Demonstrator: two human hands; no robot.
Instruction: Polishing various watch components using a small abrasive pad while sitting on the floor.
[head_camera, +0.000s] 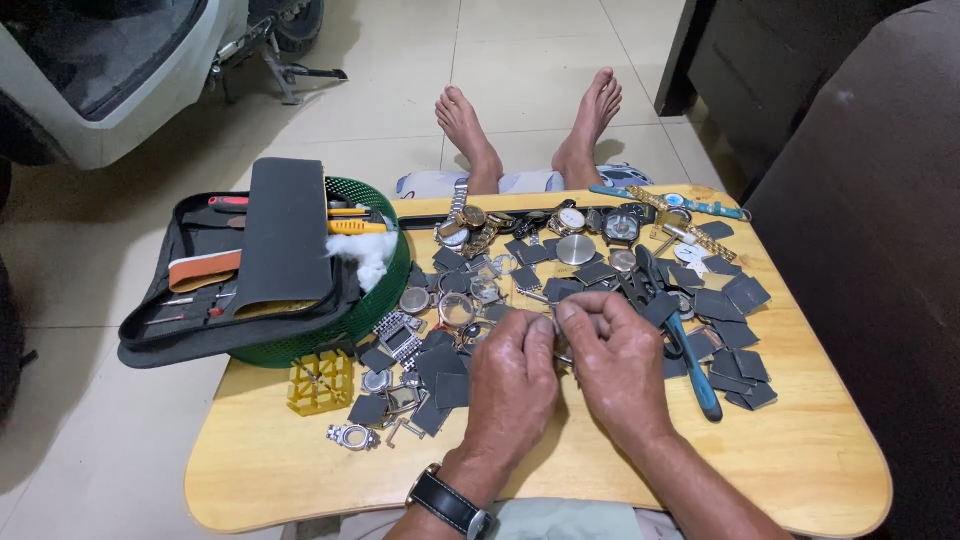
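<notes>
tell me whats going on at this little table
A person sits on the floor with a low wooden table over their legs, both hands together above it. The left hand and right hand pinch something small between the fingertips; it is too hidden to name. Around them lie watches, loose watch cases and many dark grey squares. Blue-handled pliers lie just right of the hands. A yellow block and an open tool case sit at the left.

No packages, labels, signs or screens show here — none anywhere.
</notes>
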